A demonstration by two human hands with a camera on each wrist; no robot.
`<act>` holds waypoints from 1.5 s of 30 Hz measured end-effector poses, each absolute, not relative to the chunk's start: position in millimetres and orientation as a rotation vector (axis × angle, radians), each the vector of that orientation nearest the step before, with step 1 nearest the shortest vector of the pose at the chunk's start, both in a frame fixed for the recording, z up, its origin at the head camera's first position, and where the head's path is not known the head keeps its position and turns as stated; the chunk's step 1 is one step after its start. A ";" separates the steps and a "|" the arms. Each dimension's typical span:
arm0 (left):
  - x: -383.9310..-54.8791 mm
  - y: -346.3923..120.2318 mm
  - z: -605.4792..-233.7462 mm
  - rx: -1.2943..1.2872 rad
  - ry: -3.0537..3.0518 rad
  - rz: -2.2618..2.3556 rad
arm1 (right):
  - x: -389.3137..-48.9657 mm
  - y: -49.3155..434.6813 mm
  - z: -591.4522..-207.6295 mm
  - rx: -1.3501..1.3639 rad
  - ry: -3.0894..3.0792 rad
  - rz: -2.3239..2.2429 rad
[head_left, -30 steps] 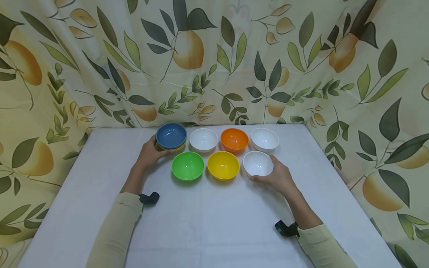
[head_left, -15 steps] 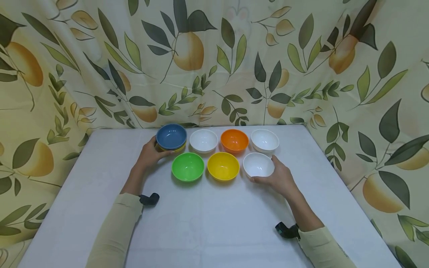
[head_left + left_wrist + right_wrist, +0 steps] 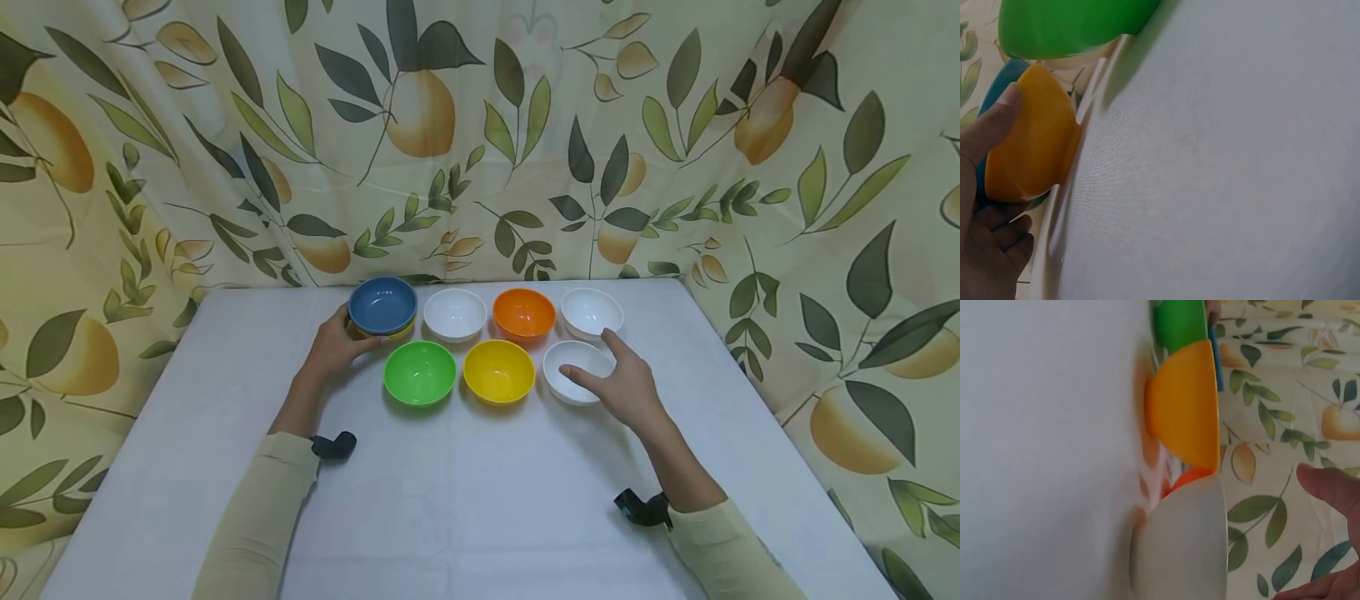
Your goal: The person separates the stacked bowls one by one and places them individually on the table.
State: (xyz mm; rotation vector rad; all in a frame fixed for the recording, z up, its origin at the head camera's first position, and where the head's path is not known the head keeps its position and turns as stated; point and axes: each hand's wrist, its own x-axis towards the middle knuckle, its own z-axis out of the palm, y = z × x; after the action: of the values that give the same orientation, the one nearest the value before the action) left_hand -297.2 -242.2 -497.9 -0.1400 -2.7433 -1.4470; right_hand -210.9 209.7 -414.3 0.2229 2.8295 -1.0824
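My left hand (image 3: 330,343) holds a blue bowl (image 3: 382,306) nested in a yellow bowl (image 3: 1038,137) at the far left of the group. Its thumb lies along the yellow bowl's side, with the other fingers on the opposite side. Over the front white bowl (image 3: 579,353) hovers my right hand (image 3: 628,385), thumb and fingers spread wide. In the right wrist view that hand is apart from the white bowl's rim. The front row also has a green bowl (image 3: 420,373) and another yellow bowl (image 3: 499,372).
Along the back stand a white bowl (image 3: 455,315), an orange bowl (image 3: 524,313) and one more white bowl (image 3: 592,312). The bowls sit close together on a white-covered table (image 3: 450,500). A leaf-and-fruit patterned curtain (image 3: 480,192) hangs behind and at both sides.
My right hand has let go of the front white bowl and risen slightly above it. The left hand and the bowls have stayed in place.
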 end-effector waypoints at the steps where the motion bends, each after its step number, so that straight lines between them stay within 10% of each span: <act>1: -297.0 -242.1 -497.6 -0.138 -2.744 -1.448 | -211.8 207.7 -412.4 0.213 2.833 -1.091; 45: -298.1 -240.5 -499.2 -0.188 -2.707 -1.458 | -298.6 42.6 -363.9 -0.442 2.708 -1.275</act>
State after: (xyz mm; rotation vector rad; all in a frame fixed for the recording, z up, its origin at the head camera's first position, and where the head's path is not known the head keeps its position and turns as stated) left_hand -298.1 -240.5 -499.2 -0.1881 -2.7075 -1.4579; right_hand -298.6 42.6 -363.9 -0.4419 2.7084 -1.2748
